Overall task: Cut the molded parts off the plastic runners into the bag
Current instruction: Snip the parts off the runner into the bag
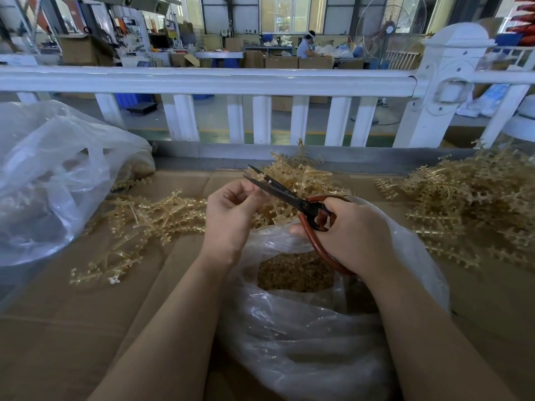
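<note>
The person stands at a cardboard-covered bench behind a white railing. The right hand grips a pair of scissors by the red-brown handles, fingers curled through the loops; the dark blades stand slightly apart, tips pointing up and to the left. The left hand is raised just beside the blades, thumb and fingers pinched on a small pale piece held between the blades (too small to tell whether it is a runner stub or a part). Both hands work directly above the open mouth of a clear plastic bag, which lies on the bench nearest the person. Inside the bag sits a heap of small amber cut parts. Amber plastic runners lie in three groups: a loose scatter left of the hands, a pile behind the scissors, and a large heap at the right. A second, crumpled clear bag rests at the far left, well apart from the hands
</note>
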### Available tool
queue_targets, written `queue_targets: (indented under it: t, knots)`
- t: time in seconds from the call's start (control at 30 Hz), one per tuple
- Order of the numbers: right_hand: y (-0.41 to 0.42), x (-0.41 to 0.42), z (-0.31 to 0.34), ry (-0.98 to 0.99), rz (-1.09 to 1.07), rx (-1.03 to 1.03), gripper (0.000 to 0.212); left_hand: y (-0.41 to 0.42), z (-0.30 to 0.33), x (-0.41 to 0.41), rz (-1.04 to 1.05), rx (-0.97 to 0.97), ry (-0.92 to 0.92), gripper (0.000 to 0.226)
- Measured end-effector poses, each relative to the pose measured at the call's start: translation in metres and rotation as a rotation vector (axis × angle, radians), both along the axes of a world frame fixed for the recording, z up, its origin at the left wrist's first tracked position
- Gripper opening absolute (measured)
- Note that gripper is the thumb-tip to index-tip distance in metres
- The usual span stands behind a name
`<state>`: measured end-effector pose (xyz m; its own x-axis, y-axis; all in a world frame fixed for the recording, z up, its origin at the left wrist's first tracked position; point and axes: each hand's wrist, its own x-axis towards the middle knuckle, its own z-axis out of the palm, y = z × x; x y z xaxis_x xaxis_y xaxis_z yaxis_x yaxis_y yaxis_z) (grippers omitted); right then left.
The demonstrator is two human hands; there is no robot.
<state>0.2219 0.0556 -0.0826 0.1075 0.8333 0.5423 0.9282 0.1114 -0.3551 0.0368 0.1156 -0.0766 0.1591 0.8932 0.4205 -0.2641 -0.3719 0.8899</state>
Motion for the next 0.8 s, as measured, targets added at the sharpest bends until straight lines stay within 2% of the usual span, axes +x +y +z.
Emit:
queue_targets:
  t: [0.07,0.2,0.37,0.53,0.8]
  knots:
    - [-0.0001,-0.0004,-0.0003,0.001,0.001,0.022,0.074,0.0012,-0.0002,-0.0004,-0.028,-0.029,-0.001,0.028]
    - [0.001,-0.001,0.0001,0.006,-0.011,0.027,0.07,0.0011,-0.0003,0.0,-0.081,-0.074,-0.018,0.013]
    - [0.0011,-0.0002,-0.002,-0.005,0.021,0.067,0.074,0.0,-0.0004,0.0002,-0.104,-0.165,-0.007,0.008]
    - [0.0027,-0.0004,-0.0028,0.006,0.023,0.053,0.083,-0.0004,-0.001,0.0003,-0.155,-0.155,-0.018,0.014]
    - [0.0036,-0.0006,-0.0055,-0.006,0.014,0.132,0.08,0.0012,-0.0026,0.0012,-0.157,-0.137,-0.025,0.015]
